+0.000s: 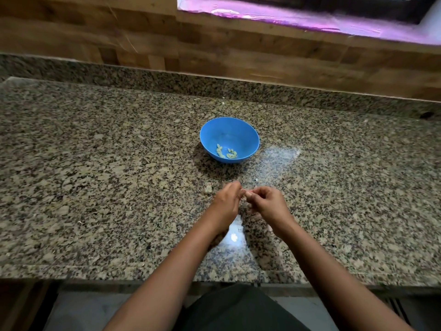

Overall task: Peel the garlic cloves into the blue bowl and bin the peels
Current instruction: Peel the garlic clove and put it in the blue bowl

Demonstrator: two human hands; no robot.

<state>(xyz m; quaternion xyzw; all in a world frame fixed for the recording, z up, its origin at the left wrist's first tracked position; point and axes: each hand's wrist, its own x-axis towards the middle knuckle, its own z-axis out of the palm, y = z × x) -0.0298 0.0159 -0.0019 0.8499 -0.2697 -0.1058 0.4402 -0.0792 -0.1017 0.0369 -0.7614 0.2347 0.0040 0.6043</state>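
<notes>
Your left hand [226, 202] and right hand [268, 202] pinch a likely garlic clove [247, 194], kept near the blue bowl [241, 130] for easy dropping.

1. We can read no text, label, brand or number on the blue bowl [229, 130].
2. We read none on the granite counter [95, 187] or the wooden wall [95, 32] either.
</notes>
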